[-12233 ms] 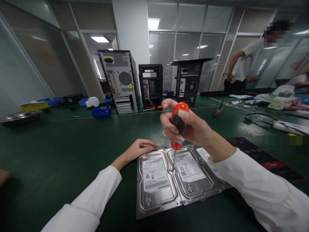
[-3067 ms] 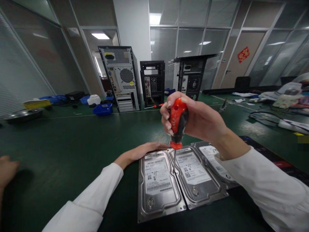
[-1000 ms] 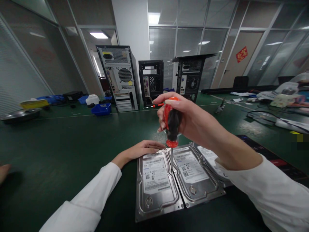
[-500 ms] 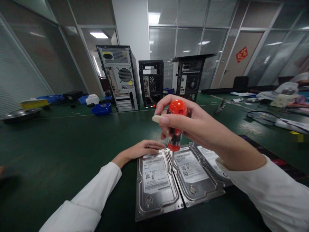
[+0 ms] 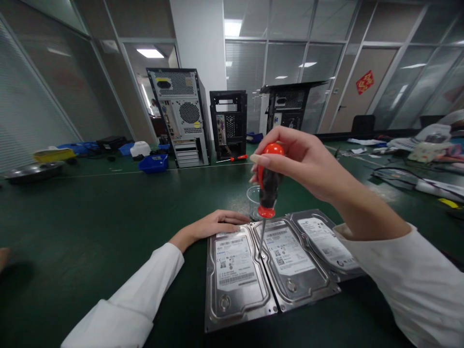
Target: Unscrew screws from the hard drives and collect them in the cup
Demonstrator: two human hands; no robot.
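Three upright desktop computer cases with open backs (image 5: 191, 116) at the far edge of the dark green table mat (image 5: 90, 212). Nearer, three flat silver metal hard drives with white labels (image 5: 237, 275) side by side. Left hand (image 5: 213, 224) laid flat, fingers spread loosely, touching the top edge of the leftmost drive — gripping nothing. Right hand (image 5: 300, 162) above the middle drive, fingers curled around the red-and-black-handled screwdriver (image 5: 268, 186) — shaft near upright, tip on that drive's left edge. Small clear plastic cup (image 5: 253, 203) just behind the drives.

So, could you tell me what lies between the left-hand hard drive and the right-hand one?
In the head view, the middle hard drive lies between the left hard drive and the right hard drive, with the screwdriver tip on its left edge.
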